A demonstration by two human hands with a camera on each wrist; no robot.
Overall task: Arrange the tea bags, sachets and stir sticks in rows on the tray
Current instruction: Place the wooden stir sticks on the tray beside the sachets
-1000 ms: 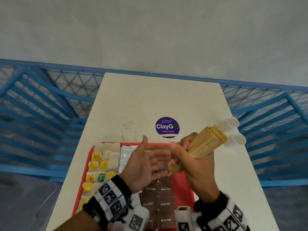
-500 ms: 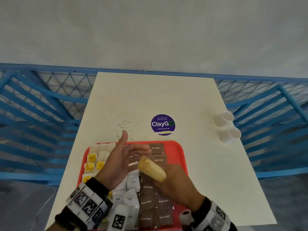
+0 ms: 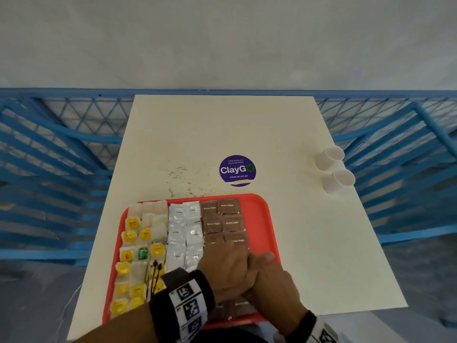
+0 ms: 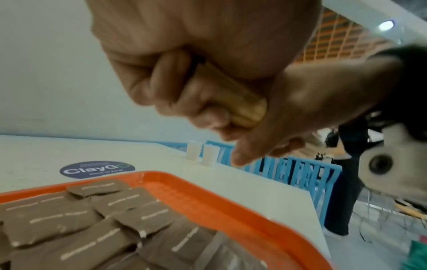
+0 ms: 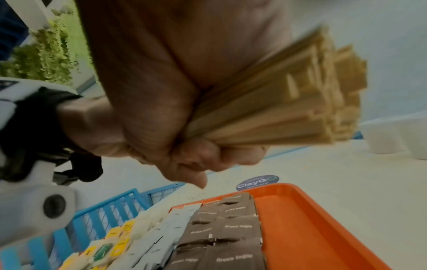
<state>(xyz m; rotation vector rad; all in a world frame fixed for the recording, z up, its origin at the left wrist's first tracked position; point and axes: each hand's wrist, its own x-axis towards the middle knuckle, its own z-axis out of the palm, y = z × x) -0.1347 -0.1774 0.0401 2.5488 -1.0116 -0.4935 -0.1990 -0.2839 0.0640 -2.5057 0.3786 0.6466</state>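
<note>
A red tray (image 3: 270,219) lies at the table's near edge. On it, tea bags (image 3: 146,233) fill the left columns, white sachets (image 3: 185,231) the middle, brown sugar sachets (image 3: 222,222) the right. My two hands meet low over the near brown sachets. My right hand (image 3: 268,277) grips a thick bundle of wooden stir sticks (image 5: 277,102). My left hand (image 3: 225,266) curls its fingers round the bundle's other end (image 4: 242,106). In the head view the hands hide the bundle. A bare strip of tray (image 5: 300,228) runs along the right of the brown sachets.
Two white paper cups (image 3: 331,155) (image 3: 341,180) stand at the table's right edge. A purple ClayGo sticker (image 3: 237,170) and dark crumbs (image 3: 183,179) lie beyond the tray. Blue railings (image 3: 61,157) surround the white table (image 3: 222,125).
My right hand has brought the stick bundle down from near the cups to the tray's near right. My left hand, open beside it before, now wraps round the bundle.
</note>
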